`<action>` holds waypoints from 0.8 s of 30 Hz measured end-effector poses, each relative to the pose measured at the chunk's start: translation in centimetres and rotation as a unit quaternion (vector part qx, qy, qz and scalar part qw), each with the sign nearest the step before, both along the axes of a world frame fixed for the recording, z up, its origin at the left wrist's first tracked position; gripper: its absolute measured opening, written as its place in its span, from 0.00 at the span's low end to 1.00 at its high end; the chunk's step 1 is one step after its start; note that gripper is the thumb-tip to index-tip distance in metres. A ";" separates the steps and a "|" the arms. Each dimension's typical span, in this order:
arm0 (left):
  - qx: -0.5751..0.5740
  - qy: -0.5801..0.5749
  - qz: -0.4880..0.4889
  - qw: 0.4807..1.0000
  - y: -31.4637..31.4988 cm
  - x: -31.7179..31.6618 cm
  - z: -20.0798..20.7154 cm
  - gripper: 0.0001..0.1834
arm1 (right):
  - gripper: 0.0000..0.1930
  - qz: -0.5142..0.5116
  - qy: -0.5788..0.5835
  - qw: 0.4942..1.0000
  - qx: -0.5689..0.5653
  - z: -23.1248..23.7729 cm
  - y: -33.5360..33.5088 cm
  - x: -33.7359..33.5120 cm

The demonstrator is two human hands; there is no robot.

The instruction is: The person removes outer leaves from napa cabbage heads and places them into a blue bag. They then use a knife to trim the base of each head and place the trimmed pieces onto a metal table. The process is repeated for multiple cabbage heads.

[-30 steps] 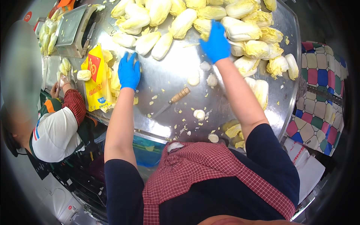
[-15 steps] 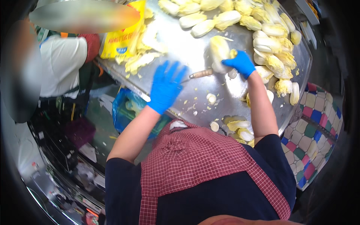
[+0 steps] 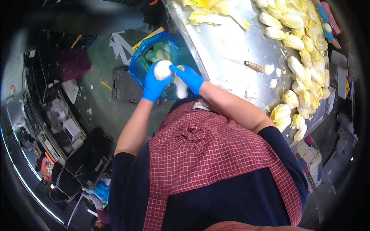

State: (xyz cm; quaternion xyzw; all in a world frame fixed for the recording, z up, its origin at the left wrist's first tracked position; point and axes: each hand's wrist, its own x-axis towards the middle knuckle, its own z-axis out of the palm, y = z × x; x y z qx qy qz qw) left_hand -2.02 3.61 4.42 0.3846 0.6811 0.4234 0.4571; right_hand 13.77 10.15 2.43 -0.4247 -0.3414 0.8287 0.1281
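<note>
Over a blue plastic bag (image 3: 135, 63) at the table's near left edge, both my blue-gloved hands are on a napa cabbage (image 3: 163, 70), its white base end facing up. My left hand (image 3: 153, 85) is wrapped round the cabbage from the left. My right hand (image 3: 189, 79) pinches at its right side, where a pale outer leaf (image 3: 180, 88) hangs down beneath the fingers. Pale leaves lie inside the bag. A knife (image 3: 255, 67) with a wooden handle lies on the metal table (image 3: 219, 73), out of my hands.
Many napa cabbages (image 3: 296, 67) are heaped along the table's right side. Loose yellow leaves (image 3: 210, 16) lie at its far left end, and cut scraps (image 3: 250, 92) near the knife. Another person's blue-gloved hand (image 3: 327, 32) shows at the far right. A purple crate (image 3: 73, 63) stands left.
My right hand has carried the cabbage from the table leftward over the bag. My left hand, spread before, has closed round it. The view has turned left; the knife stays on the table.
</note>
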 end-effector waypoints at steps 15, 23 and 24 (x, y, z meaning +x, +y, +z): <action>-0.179 -0.584 0.219 0.761 -2.1 1.5 -8.5 0.29 | 0.23 0.117 -0.506 0.598 0.610 4.0 6.6 24.4; -0.050 -0.104 0.045 0.992 -4.0 1.5 -6.3 0.30 | 0.15 0.090 -0.161 0.928 0.324 9.9 0.6 12.4; -0.034 -0.065 0.041 0.996 -4.4 1.2 -6.4 0.31 | 0.15 0.124 -0.088 0.952 0.266 9.4 -1.0 10.3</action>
